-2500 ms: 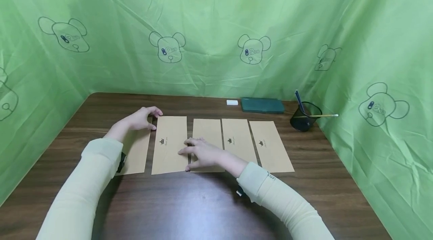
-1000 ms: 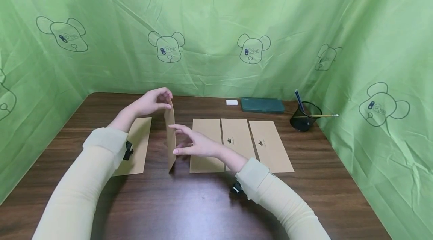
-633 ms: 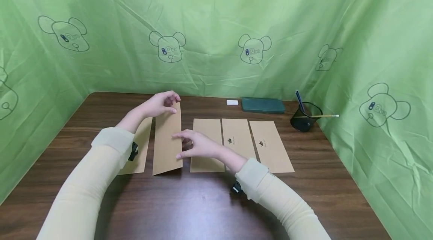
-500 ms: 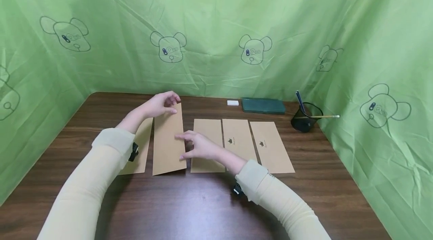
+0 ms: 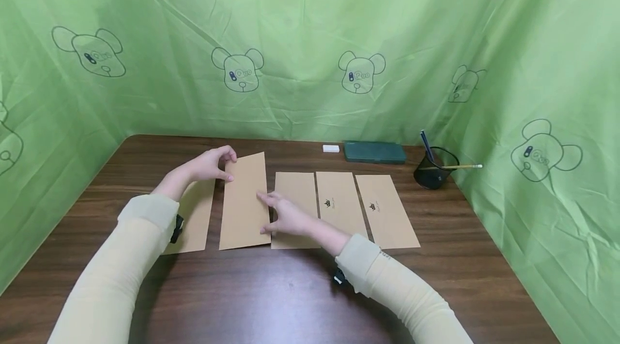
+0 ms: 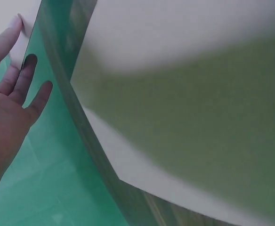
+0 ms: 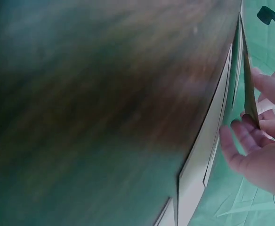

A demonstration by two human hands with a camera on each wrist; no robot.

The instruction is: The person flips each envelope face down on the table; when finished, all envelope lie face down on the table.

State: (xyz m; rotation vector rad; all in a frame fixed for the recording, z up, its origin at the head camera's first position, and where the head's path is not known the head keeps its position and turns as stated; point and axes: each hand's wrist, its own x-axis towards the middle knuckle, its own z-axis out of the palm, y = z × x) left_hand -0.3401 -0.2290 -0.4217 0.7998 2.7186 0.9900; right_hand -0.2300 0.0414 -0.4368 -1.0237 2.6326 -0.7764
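One kraft paper envelope (image 5: 244,198) has its plain side up, its right edge raised slightly above the table. My left hand (image 5: 205,165) pinches its upper left edge; the left wrist view shows that thumb (image 6: 12,28) on the paper. My right hand (image 5: 289,215) holds the right edge between fingers and thumb, and the right wrist view shows the envelope (image 7: 248,80) edge-on near those fingers. A leftmost envelope (image 5: 194,225) lies partly under my left wrist. To the right, another envelope (image 5: 300,185) is partly covered by my right hand.
Two more envelopes, one in the middle right (image 5: 336,188) and one at the far right (image 5: 387,209), bear a crown print. A white eraser (image 5: 331,148), a dark green case (image 5: 374,152) and a black mesh cup (image 5: 431,176) with pens stand at the back. Green curtain (image 5: 300,107) surrounds the table.
The envelope, earlier flat with its crown print up, was stood on edge and turned over, and is now lowered with its plain side up. My left hand has moved back leftward.
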